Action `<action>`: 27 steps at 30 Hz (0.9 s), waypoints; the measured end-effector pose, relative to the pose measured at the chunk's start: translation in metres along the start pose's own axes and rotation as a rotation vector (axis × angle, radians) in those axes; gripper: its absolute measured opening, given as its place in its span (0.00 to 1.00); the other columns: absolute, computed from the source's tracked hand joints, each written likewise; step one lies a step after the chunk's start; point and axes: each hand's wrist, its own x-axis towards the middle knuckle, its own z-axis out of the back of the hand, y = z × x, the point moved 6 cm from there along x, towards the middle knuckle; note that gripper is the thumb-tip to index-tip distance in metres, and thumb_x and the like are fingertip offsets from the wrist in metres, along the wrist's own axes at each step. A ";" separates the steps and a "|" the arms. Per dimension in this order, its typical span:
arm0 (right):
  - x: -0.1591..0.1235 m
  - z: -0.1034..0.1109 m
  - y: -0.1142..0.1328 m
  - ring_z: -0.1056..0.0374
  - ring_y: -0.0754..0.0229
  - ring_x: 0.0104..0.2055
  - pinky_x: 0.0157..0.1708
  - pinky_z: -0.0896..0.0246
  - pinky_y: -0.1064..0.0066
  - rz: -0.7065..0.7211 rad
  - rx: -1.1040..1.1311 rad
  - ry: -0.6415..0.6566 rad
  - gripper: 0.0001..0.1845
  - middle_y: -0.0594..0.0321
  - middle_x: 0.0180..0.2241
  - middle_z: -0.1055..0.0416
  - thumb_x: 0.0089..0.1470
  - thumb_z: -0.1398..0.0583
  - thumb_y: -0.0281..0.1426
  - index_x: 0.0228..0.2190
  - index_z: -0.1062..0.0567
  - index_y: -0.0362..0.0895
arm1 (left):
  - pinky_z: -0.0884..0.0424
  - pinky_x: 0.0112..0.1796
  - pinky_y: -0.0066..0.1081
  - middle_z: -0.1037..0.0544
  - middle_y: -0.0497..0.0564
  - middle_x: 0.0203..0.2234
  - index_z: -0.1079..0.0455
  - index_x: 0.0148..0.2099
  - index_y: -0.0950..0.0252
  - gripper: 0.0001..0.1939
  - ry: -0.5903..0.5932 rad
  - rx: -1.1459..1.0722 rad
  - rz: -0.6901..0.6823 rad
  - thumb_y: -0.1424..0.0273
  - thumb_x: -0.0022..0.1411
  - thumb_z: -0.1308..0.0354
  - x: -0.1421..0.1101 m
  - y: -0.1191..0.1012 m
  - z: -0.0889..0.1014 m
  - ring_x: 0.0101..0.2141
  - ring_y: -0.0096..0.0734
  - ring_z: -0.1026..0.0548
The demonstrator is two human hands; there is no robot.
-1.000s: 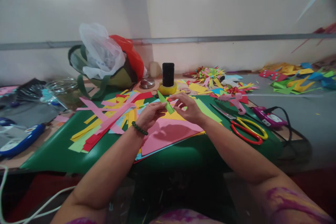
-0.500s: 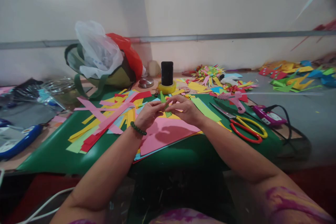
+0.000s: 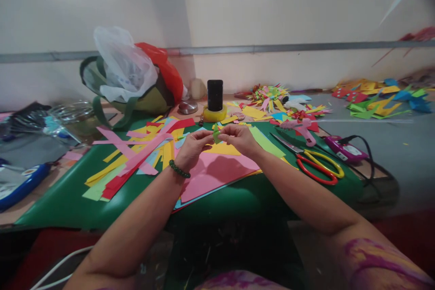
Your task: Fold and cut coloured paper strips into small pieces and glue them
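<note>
A small piece of folded green paper [image 3: 216,133] is pinched between both hands, above the stack of coloured sheets. My left hand [image 3: 197,146], with a green bead bracelet at the wrist, grips its left side. On the other side, my right hand [image 3: 240,139] holds it with thumb and fingertips, which hide part of the paper. Below the hands lies a pink sheet [image 3: 217,174] on top of the stack. Pink, yellow, red and green paper strips [image 3: 136,156] spread out left of my left hand.
Scissors [image 3: 314,163] with red and yellow handles lie to the right, near a pink glue gun [image 3: 302,129] and a purple device [image 3: 346,150]. A phone [image 3: 215,94] stands in a yellow tape roll [image 3: 215,114]. A bag [image 3: 149,99] sits back left, paper shapes [image 3: 377,99] far right.
The green paper was a longer strip slanting out of my left fingers; now it is a smaller folded piece. My right hand has closed in and pinches it too.
</note>
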 end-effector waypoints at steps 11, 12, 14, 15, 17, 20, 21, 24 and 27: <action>0.002 0.002 0.003 0.39 0.66 0.24 0.25 0.41 0.71 0.054 -0.002 -0.059 0.17 0.67 0.21 0.34 0.44 0.35 0.44 0.22 0.30 0.43 | 0.34 0.30 0.28 0.25 0.47 0.20 0.25 0.24 0.65 0.08 0.029 0.119 -0.086 0.67 0.38 0.33 -0.007 -0.008 -0.007 0.25 0.27 0.29; 0.001 0.002 0.004 0.39 0.66 0.24 0.25 0.42 0.72 0.056 -0.014 -0.059 0.17 0.68 0.21 0.34 0.44 0.35 0.44 0.22 0.30 0.43 | 0.34 0.30 0.28 0.25 0.47 0.19 0.25 0.24 0.65 0.08 0.028 0.126 -0.100 0.68 0.38 0.33 -0.007 -0.009 -0.007 0.25 0.26 0.30; 0.000 0.003 0.005 0.40 0.66 0.24 0.25 0.43 0.72 0.058 -0.042 -0.069 0.18 0.68 0.21 0.34 0.43 0.35 0.45 0.22 0.30 0.43 | 0.34 0.30 0.28 0.26 0.47 0.19 0.25 0.24 0.65 0.07 0.031 0.135 -0.121 0.68 0.39 0.33 -0.006 -0.009 -0.007 0.25 0.26 0.30; 0.000 0.003 0.006 0.40 0.66 0.24 0.25 0.43 0.72 0.059 -0.052 -0.076 0.18 0.68 0.21 0.34 0.43 0.35 0.45 0.22 0.30 0.43 | 0.34 0.30 0.28 0.26 0.47 0.19 0.25 0.24 0.66 0.07 0.034 0.138 -0.127 0.68 0.39 0.33 -0.006 -0.009 -0.007 0.24 0.26 0.31; 0.000 0.004 0.006 0.40 0.66 0.24 0.25 0.43 0.72 0.056 -0.059 -0.084 0.19 0.67 0.21 0.34 0.42 0.34 0.46 0.22 0.30 0.43 | 0.34 0.30 0.28 0.26 0.46 0.19 0.25 0.24 0.66 0.07 0.047 0.138 -0.136 0.68 0.40 0.33 -0.006 -0.009 -0.008 0.24 0.25 0.31; 0.000 0.004 0.003 0.40 0.66 0.24 0.24 0.43 0.72 0.042 -0.064 -0.090 0.20 0.68 0.21 0.34 0.42 0.34 0.46 0.22 0.31 0.43 | 0.34 0.30 0.27 0.26 0.46 0.20 0.25 0.25 0.66 0.08 0.066 0.140 -0.148 0.68 0.40 0.33 -0.006 -0.009 -0.009 0.25 0.25 0.31; 0.000 0.003 0.002 0.40 0.66 0.24 0.24 0.43 0.72 0.036 -0.059 -0.090 0.20 0.68 0.21 0.34 0.42 0.34 0.46 0.22 0.31 0.43 | 0.34 0.30 0.27 0.25 0.47 0.20 0.24 0.26 0.66 0.08 0.070 0.137 -0.149 0.68 0.40 0.33 -0.006 -0.010 -0.009 0.25 0.25 0.31; 0.001 0.002 0.000 0.38 0.66 0.25 0.25 0.42 0.72 0.029 0.005 -0.089 0.20 0.69 0.23 0.33 0.41 0.33 0.45 0.26 0.32 0.44 | 0.32 0.32 0.28 0.24 0.47 0.23 0.24 0.29 0.65 0.10 0.088 0.098 -0.121 0.67 0.41 0.33 -0.007 -0.009 -0.010 0.28 0.27 0.28; 0.000 0.001 0.000 0.37 0.66 0.25 0.26 0.41 0.72 0.028 0.055 -0.072 0.21 0.71 0.22 0.34 0.41 0.33 0.43 0.31 0.34 0.45 | 0.32 0.32 0.27 0.24 0.47 0.24 0.25 0.30 0.65 0.13 0.093 0.084 -0.094 0.65 0.41 0.31 -0.006 -0.007 -0.010 0.28 0.27 0.27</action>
